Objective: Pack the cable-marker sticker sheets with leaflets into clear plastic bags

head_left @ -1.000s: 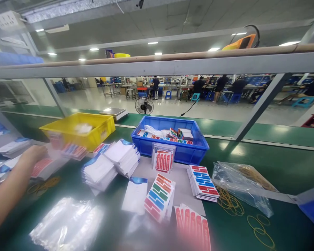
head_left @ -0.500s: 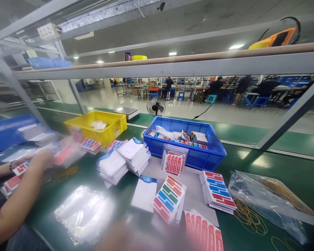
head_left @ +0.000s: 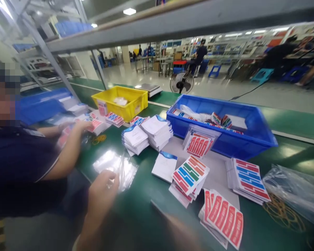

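My left hand [head_left: 103,191] pinches a clear plastic bag [head_left: 122,170] above a pile of clear plastic bags [head_left: 101,164] on the green table. Low in the middle, my right hand [head_left: 181,232] is smeared by motion. From it sticks out a thin flat card [head_left: 157,207], seen nearly edge-on, its print hidden. To its right lie fanned red-and-white sticker sheets [head_left: 225,218]. Behind these are sheets with multicoloured stripes [head_left: 190,174] and a white booklet [head_left: 164,165] with a blue top edge.
Booklet stacks [head_left: 157,132] stand mid-table. Behind are a yellow bin [head_left: 134,108] and a blue bin [head_left: 222,137], with bagged sets [head_left: 199,144] leaning on the latter. Striped sheets [head_left: 248,179] and rubber bands [head_left: 284,212] lie right. A co-worker [head_left: 23,164] handles sheets at left. A shelf beam [head_left: 172,26] crosses above.
The view has swung left and down, so the co-worker shows more. My left hand has come up to the bag pile and grips a bag. My right hand, a blur before, now shows with the card.
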{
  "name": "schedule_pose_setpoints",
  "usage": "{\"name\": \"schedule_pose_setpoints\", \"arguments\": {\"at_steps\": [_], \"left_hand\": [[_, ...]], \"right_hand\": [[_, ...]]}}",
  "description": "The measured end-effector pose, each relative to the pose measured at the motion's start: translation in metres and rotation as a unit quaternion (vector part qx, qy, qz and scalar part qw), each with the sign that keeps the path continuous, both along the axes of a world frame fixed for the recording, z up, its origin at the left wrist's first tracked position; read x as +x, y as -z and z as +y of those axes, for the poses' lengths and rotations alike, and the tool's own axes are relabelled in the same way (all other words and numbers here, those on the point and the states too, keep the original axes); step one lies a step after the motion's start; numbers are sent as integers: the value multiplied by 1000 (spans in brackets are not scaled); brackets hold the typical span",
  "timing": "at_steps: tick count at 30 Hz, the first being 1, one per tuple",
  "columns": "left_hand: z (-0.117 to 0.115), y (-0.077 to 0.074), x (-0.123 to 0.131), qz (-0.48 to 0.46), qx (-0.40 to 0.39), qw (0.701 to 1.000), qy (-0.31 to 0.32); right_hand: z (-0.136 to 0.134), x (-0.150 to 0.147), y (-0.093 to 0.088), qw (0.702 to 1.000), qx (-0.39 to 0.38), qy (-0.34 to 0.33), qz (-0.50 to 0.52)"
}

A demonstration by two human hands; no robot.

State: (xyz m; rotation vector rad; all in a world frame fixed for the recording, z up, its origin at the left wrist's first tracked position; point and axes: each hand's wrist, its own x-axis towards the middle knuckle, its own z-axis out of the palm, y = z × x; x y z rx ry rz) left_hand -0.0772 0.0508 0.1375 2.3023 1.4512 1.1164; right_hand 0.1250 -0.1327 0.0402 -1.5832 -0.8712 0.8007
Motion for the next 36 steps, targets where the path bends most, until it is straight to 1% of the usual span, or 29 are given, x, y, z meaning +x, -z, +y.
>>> {"name": "schedule_pose_setpoints", "arguments": {"at_steps": [2, 4, 6, 8, 9, 11, 14, 16, 19, 22, 25, 27, 29, 32, 34, 36], "left_hand": [[-1, 9, 4, 22, -19, 999, 18], [-4, 22, 11, 58, -47, 996, 51], [-8, 38, 22, 107, -84, 986, 91], [-16, 53, 34, 141, -118, 973, 140], [-20, 59, 40, 148, -131, 966, 164], [-30, 70, 51, 150, -152, 955, 208], [-44, 80, 64, 138, -173, 942, 251], [-50, 85, 70, 127, -176, 938, 271], [-55, 96, 77, 126, -164, 934, 293], [-57, 107, 79, 139, -154, 930, 303], [-57, 112, 79, 140, -162, 927, 307], [-57, 112, 78, 134, -167, 926, 310], [-57, 111, 77, 127, -171, 924, 317], [-57, 109, 77, 112, -164, 922, 334], [-57, 109, 77, 109, -152, 921, 341], [-56, 110, 77, 116, -145, 925, 331]], "right_hand": [[-3, 3, 7, 999, -34, 2, 18], [-7, 7, 9, 995, -83, 36, 48], [-11, 11, 6, 984, -119, 97, 93], [-14, 12, -1, 971, -124, 147, 141], [-14, 12, -5, 967, -119, 159, 159], [-13, 11, -12, 961, -113, 170, 184], [-10, 5, -19, 950, -118, 185, 220], [-7, 1, -21, 943, -130, 177, 250], [-5, -4, -22, 940, -152, 148, 269], [-5, -8, -19, 928, -148, 145, 310], [-7, -10, -12, 912, -124, 143, 364], [-8, -8, -7, 905, -113, 124, 390], [-10, -6, -4, 898, -125, 116, 406], [-11, 0, -5, 889, -154, 124, 413], [-11, 3, -7, 888, -148, 117, 419], [-11, 6, -8, 888, -133, 101, 428]]}}
